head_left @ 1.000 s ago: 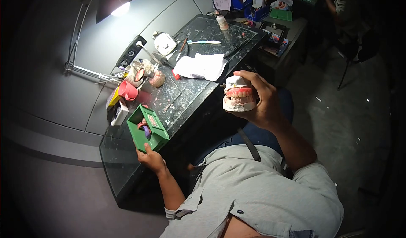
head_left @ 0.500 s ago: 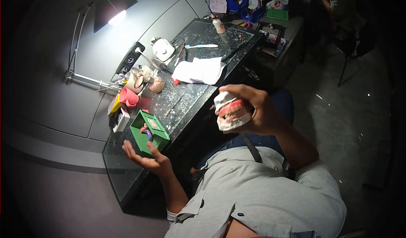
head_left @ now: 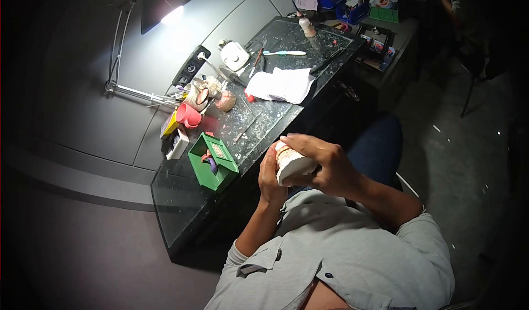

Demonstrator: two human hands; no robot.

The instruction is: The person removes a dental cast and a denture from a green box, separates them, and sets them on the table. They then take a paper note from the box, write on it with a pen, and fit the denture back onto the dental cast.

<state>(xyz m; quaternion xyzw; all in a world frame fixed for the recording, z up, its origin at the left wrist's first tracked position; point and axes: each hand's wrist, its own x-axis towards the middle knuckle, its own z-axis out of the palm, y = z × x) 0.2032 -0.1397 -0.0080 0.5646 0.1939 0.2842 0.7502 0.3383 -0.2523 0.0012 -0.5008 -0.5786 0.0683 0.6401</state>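
A white plaster dental model [head_left: 295, 167] is between my two hands, just off the front edge of the bench. My right hand [head_left: 333, 164] grips it from the right, fingers over the top. My left hand [head_left: 269, 178] presses against its left side, thumb and fingers partly hidden. The pink part of the model is mostly covered in this pose. Left of my hands, on the bench, stands a green tray [head_left: 196, 165] holding a purple curved piece [head_left: 213, 165] and some reddish pieces.
On the dark bench [head_left: 171, 208] lie a white cloth [head_left: 284, 85], a toothbrush [head_left: 284, 52] and thin tools. Red cups [head_left: 188, 116] and a small bottle [head_left: 306, 27] stand there too. A lamp [head_left: 172, 15] shines from the wall side. Another person's arm [head_left: 441, 1] shows at far right.
My left hand has come from beside the green tray to the dental model. My right hand has turned the model, hiding its pink part. The view has shifted slightly.
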